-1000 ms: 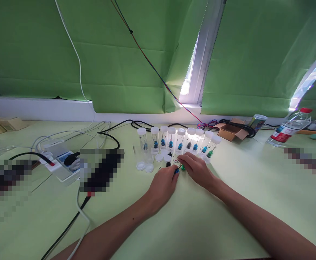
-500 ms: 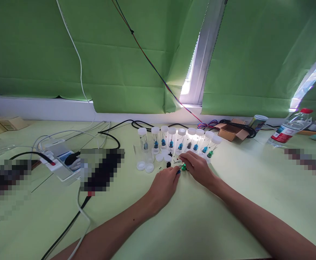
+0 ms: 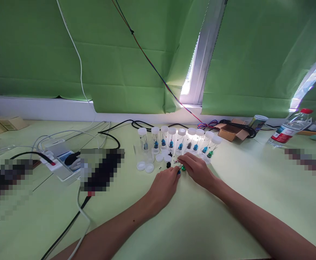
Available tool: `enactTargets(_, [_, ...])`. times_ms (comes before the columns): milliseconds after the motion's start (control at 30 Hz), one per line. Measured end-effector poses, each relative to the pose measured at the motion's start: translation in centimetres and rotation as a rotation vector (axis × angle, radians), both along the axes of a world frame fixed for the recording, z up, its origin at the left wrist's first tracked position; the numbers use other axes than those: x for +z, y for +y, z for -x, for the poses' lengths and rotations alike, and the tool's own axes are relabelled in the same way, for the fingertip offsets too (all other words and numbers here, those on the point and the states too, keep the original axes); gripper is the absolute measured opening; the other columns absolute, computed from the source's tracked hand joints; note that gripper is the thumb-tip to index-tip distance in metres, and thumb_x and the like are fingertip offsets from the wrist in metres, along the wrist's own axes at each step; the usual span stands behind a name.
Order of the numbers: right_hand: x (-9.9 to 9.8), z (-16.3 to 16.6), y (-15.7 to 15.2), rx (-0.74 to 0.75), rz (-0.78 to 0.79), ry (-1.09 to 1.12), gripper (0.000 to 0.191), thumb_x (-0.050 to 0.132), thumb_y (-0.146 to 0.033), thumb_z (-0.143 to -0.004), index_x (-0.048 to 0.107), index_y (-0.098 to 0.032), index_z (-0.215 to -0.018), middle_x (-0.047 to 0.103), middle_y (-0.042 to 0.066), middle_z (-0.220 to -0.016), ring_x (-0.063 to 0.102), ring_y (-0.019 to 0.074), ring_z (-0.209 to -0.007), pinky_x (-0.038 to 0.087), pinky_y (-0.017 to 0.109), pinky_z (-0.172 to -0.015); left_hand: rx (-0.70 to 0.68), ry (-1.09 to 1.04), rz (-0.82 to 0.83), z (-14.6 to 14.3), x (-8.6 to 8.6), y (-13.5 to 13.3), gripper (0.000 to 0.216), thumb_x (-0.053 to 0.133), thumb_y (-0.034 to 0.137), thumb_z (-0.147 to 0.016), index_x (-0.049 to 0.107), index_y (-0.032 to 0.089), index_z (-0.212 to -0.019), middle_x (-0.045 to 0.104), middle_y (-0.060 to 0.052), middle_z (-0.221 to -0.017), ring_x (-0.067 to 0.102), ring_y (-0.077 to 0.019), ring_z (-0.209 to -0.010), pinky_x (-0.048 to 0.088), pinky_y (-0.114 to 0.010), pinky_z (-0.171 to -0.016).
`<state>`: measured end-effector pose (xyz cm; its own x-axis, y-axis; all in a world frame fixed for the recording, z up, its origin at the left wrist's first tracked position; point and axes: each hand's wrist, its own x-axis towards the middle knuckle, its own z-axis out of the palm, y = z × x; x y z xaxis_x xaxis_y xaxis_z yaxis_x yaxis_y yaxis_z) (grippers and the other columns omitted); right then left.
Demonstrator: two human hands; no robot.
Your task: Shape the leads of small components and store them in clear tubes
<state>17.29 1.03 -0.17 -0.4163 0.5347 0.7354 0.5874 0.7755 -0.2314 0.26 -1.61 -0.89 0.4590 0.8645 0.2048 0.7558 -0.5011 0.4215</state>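
Note:
My left hand point(image 3: 165, 185) is closed in a pinch around a blue-hubbed needle point(image 3: 179, 172), its thin metal shaft pointing up and right. Close beside it, my right hand point(image 3: 196, 169) is also closed, thumb and fingertips together. What it pinches is too small to make out. A green needle hub point(image 3: 183, 168) lies on the table between the hands, partly covered by the right one. Thin small pieces point(image 3: 175, 161) show at the right fingertips. Just beyond stand several clear tubes with white caps point(image 3: 181, 132), holding blue, grey and green hubbed needles.
Two uncapped clear tubes point(image 3: 149, 153) stand left of the row, with loose white caps point(image 3: 159, 157) and a black piece point(image 3: 169, 164) nearby. Power strips and cables point(image 3: 65, 162) lie left. An open cardboard box point(image 3: 232, 131) and a plastic bottle point(image 3: 288, 130) are at the right.
My right hand has shifted slightly left, and its fingertips now reach over the thin pieces and cover more of the green hub. The left hand has hardly moved.

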Motion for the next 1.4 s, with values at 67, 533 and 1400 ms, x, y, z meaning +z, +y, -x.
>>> enactTargets(67, [0.0,0.1,0.0,0.003,-0.006,-0.004,0.018,0.042,-0.023,-0.099,0.060,-0.022,-0.100,0.063,0.004,-0.081,0.062,0.0141,-0.069,0.050,0.024,-0.062,0.001,0.019,0.007,0.0,0.1,0.0,0.023,0.034,0.025,-0.097,0.056,0.019,-0.099,0.066,-0.007,-0.088,0.063,-0.0215,-0.075,0.040,-0.031,-0.064])
enactTargets(533, [-0.2,0.1,-0.1,0.021,0.020,-0.008,0.016,0.042,-0.022,-0.100,0.057,-0.022,-0.103,0.062,0.005,-0.083,0.061,0.0144,-0.071,0.050,0.025,-0.064,-0.007,0.058,-0.003,0.0,0.2,0.0,0.021,0.032,0.024,-0.097,0.053,0.019,-0.100,0.066,-0.007,-0.090,0.064,-0.0231,-0.077,0.040,-0.031,-0.064])
enactTargets(1400, [-1.2,0.3,0.1,0.039,0.138,0.094,0.022,0.047,-0.022,-0.098,0.051,-0.023,-0.120,0.065,0.006,-0.098,0.064,0.0177,-0.080,0.053,0.031,-0.071,0.110,0.152,-0.026,-0.1,0.2,0.2,0.024,0.033,0.023,-0.097,0.057,0.018,-0.098,0.069,-0.006,-0.092,0.066,-0.0240,-0.076,0.038,-0.031,-0.058])
